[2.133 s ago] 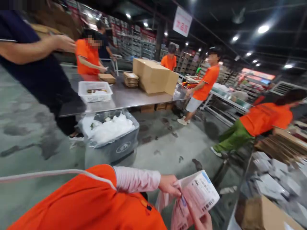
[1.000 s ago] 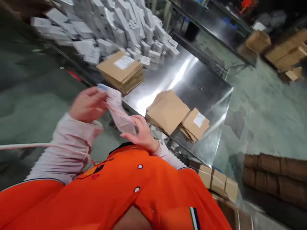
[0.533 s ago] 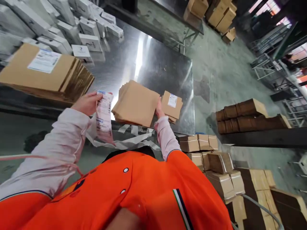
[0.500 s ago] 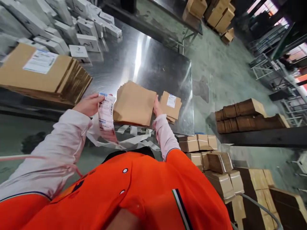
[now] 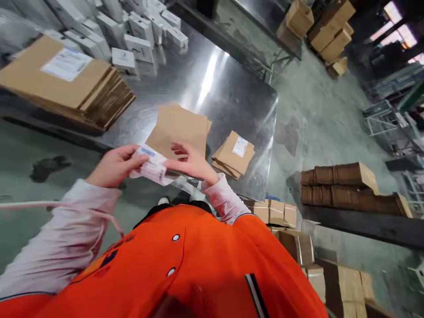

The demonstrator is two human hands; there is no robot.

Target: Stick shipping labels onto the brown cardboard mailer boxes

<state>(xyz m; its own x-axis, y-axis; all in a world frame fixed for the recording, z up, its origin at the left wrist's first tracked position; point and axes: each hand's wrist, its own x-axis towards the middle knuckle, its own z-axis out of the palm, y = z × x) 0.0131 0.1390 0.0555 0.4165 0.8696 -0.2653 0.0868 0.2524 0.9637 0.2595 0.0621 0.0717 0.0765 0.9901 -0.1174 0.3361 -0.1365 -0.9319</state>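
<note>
A small pink-and-white labelled packet (image 5: 153,168) is held between both hands over the near edge of a steel table (image 5: 232,92). My left hand (image 5: 114,165) pinches its left end. My right hand (image 5: 188,162) grips its right end, with fingers curled over it. Just beyond the hands lies a pile of flat brown cardboard sheets (image 5: 180,128). To the right of that sits a smaller stack of flat boxes with a white label (image 5: 233,153).
A thick stack of flattened cartons with a label (image 5: 62,84) lies at the table's left. Several small white boxes (image 5: 132,26) are heaped at the back. Cardboard bundles (image 5: 351,185) and cartons (image 5: 281,216) stand on the floor to the right.
My right hand left the cardboard pile and came back to the packet, which my left hand lowered and turned flat. The view tilted slightly.
</note>
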